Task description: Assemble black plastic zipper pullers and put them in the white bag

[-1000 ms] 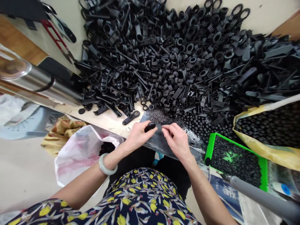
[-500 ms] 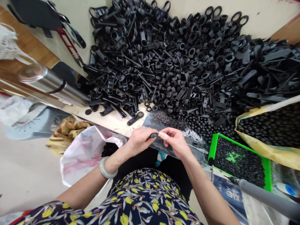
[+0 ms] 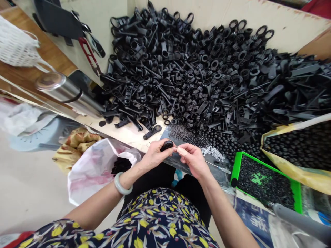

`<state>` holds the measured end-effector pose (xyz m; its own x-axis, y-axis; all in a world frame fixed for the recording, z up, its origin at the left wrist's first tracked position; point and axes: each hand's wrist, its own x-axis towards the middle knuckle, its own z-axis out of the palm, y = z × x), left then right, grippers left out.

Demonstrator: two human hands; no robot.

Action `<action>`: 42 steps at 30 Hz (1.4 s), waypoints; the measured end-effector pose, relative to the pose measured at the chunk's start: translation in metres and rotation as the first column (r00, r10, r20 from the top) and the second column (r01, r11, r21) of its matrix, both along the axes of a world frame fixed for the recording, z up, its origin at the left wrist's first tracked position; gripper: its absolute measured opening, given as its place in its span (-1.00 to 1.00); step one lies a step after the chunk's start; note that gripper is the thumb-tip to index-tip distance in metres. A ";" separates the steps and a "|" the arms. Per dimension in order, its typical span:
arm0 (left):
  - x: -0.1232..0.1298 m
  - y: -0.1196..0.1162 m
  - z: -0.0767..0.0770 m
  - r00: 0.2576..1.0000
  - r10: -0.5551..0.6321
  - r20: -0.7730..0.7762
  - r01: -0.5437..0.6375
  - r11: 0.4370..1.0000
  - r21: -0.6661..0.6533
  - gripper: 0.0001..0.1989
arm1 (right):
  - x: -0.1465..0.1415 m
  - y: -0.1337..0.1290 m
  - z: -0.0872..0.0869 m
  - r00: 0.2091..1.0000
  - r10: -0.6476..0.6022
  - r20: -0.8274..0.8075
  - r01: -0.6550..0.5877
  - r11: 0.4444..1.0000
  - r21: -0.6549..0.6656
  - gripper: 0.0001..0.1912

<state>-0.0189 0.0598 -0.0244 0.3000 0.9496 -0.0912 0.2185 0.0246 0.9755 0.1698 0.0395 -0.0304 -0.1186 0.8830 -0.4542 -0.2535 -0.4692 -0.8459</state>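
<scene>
Workbench (image 3: 124, 135) of pale board, seen from above; heap (image 3: 196, 79) of black plastic straps and rings fills its far side, one loose strap (image 3: 152, 132) lying apart near the front edge; left hand (image 3: 156, 155), wearing a pale green bangle (image 3: 123, 183), is closed on a small rounded black piece (image 3: 168, 145), which sits at the fingertips above a clear plastic sheet (image 3: 176, 137); right hand (image 3: 192, 160) is curled, its fingertips (image 3: 181, 150) touching or just beside that piece, and whether they grip anything too small to see cannot be told; black pellets (image 3: 187, 135) and silver pins (image 3: 213, 153) lie on the sheet, just beyond the hands; green tray (image 3: 239, 165) of black parts and yellow bag (image 3: 292, 151) of black beads stand to the right; white plastic bag (image 3: 88, 172) holding dark parts stands to the left; steel flask (image 3: 69, 94) lies beyond it; floral sleeve (image 3: 77, 229) crosses the foreground.
</scene>
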 end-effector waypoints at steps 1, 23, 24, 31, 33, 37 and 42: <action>0.000 0.000 -0.001 1.000 -0.005 0.023 0.005 1.000 -0.028 -0.81 | 0.001 0.000 -0.002 0.999 0.009 0.048 -0.011 0.999 0.053 -0.66; 0.008 0.002 0.000 0.902 0.265 0.341 -0.075 0.874 -0.480 -0.65 | 0.045 0.007 -0.010 0.554 -0.330 0.764 -0.314 0.768 0.559 -0.78; 0.008 0.001 0.000 0.897 0.279 0.343 -0.083 0.869 -0.488 -0.64 | 0.048 0.005 -0.009 0.532 -0.348 0.772 -0.297 0.777 0.555 -0.79; 0.019 -0.004 0.002 0.855 0.379 0.353 -0.134 0.820 -0.556 -0.64 | 0.039 0.002 -0.009 0.301 -0.224 0.927 -0.503 0.789 0.353 -0.79; 0.022 -0.005 0.003 0.839 0.409 0.358 -0.140 0.800 -0.584 -0.63 | 0.031 0.003 -0.010 0.214 -0.243 0.946 -0.525 0.789 0.321 -0.77; 0.025 -0.006 0.001 0.809 0.447 0.382 -0.130 0.770 -0.625 -0.63 | 0.025 0.006 -0.009 0.175 -0.255 0.951 -0.510 0.803 0.309 -0.79; 0.028 -0.006 0.001 0.785 0.465 0.410 -0.086 0.737 -0.670 -0.63 | 0.024 0.005 0.002 0.439 -0.214 0.872 -0.423 0.808 0.411 -0.85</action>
<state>0.0093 0.0533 -0.0239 0.2095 0.7946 -0.5699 -0.4292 0.5984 0.6766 0.1939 0.0442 -0.0280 -0.0652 0.9881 0.1395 0.7576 0.1400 -0.6375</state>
